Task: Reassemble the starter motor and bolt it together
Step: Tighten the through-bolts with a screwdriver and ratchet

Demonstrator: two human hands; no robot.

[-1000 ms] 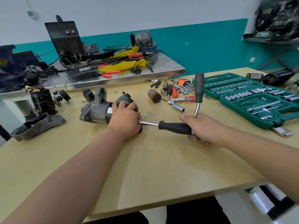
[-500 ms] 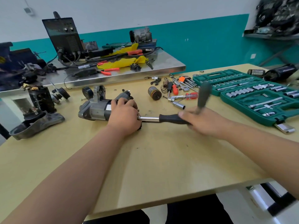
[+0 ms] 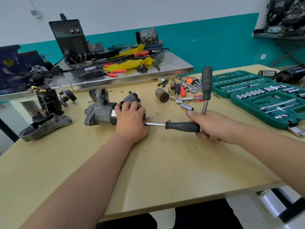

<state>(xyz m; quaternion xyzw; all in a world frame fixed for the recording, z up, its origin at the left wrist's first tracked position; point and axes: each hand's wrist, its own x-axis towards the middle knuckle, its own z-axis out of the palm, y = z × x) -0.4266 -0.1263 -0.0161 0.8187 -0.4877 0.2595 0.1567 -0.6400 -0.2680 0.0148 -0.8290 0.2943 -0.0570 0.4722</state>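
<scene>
Both hands are busy at the middle of the wooden counter (image 3: 148, 171). With its fingers curled over the dark rear part, the left hand (image 3: 130, 120) grips the starter motor (image 3: 99, 113). The motor lies on its side on the counter, and its grey nose end points to the left.

The right hand (image 3: 208, 127) is closed around the back end of a driver (image 3: 181, 126) with a black grip. The driver lies almost level, and its thin steel shaft goes to the rear end of the motor, just under the left thumb. The tip itself is hidden by the left hand. From the top of the right hand a second handle (image 3: 207, 83), dark and with a bent metal neck, stands up almost vertical. How it joins the driver I cannot tell, because the fingers cover that place.

Behind the driver lie a loose socket (image 3: 186, 107), a red screwdriver (image 3: 198, 97) and a small armature (image 3: 162, 95). At the right an open green socket set (image 3: 264, 103) rests on the counter. At the left stands another motor (image 3: 47, 103), partly taken apart. Further back is a steel counter (image 3: 173, 66) with a black machine (image 3: 69, 37) and a yellow cloth (image 3: 130, 63) on it.
</scene>
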